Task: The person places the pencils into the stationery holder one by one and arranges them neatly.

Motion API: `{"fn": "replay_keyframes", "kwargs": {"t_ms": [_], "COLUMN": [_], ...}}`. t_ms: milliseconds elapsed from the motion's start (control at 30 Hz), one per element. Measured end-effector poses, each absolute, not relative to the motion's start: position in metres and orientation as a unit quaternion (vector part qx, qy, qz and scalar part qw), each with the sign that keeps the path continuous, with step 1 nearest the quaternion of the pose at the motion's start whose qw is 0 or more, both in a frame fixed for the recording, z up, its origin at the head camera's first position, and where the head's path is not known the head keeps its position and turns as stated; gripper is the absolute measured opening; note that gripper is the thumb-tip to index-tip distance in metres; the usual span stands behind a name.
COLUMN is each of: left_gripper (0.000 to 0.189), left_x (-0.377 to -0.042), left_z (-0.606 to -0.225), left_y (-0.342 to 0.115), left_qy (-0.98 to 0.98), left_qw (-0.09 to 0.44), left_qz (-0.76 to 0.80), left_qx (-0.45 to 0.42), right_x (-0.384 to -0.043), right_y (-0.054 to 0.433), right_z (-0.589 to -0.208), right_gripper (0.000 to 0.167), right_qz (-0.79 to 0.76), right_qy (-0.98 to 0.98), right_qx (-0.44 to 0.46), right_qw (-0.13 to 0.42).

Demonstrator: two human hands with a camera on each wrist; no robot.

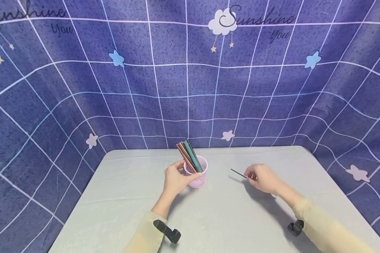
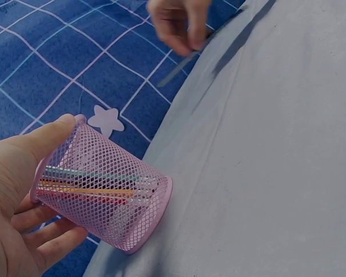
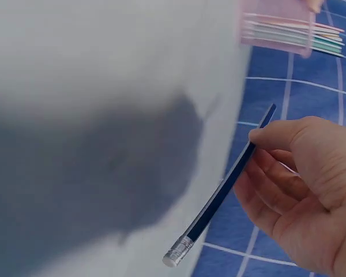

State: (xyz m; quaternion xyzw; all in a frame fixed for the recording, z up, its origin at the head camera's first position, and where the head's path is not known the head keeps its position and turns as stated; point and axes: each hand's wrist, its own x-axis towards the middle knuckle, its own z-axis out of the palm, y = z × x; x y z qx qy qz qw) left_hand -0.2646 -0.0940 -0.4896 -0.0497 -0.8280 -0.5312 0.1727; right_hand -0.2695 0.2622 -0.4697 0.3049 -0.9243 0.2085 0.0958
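A pink mesh pencil cup (image 1: 197, 182) stands at the back middle of the table, with several pencils (image 1: 189, 156) in red, yellow, black and teal leaning left inside it. My left hand (image 1: 175, 180) grips the cup near its rim, thumb on one side and fingers round the other, as the left wrist view also shows. To the right of the cup, my right hand (image 1: 263, 178) pinches a dark blue pencil (image 3: 222, 187) between thumb and fingers, above the table. This pencil has a silver ferrule and a white eraser (image 3: 172, 259) at its lower end in the right wrist view.
A pale cloth covers the table (image 1: 215, 218). Behind it and at both sides hangs a blue curtain (image 1: 171, 80) with white grid lines, stars and clouds. Black straps (image 1: 166, 230) with small mounts sit on both sleeves.
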Motion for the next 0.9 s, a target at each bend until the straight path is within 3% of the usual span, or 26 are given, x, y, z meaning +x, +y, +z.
{"fn": "replay_keyframes", "kwargs": {"t_ms": [200, 533, 900], "left_gripper": [0.074, 0.072, 0.074], "left_x": [-0.265, -0.266, -0.264], "left_z": [-0.491, -0.490, -0.487], "left_y": [-0.093, -0.093, -0.093], "left_qy": [-0.830, -0.829, -0.832], "left_qw": [0.172, 0.167, 0.174], "left_qz": [-0.528, -0.532, -0.524], "left_qx": [-0.049, -0.049, -0.051], "right_x": [-0.285, -0.302, -0.300], "right_y": [0.246, 0.200, 0.126], "right_z": [-0.437, -0.392, -0.357], "right_gripper": [0.007, 0.008, 0.013], "right_qz": [0.226, 0.275, 0.407], "right_qy": [-0.920, -0.882, -0.828], "right_qx": [0.301, 0.311, 0.302], "right_qw": [0.110, 0.223, 0.241]}}
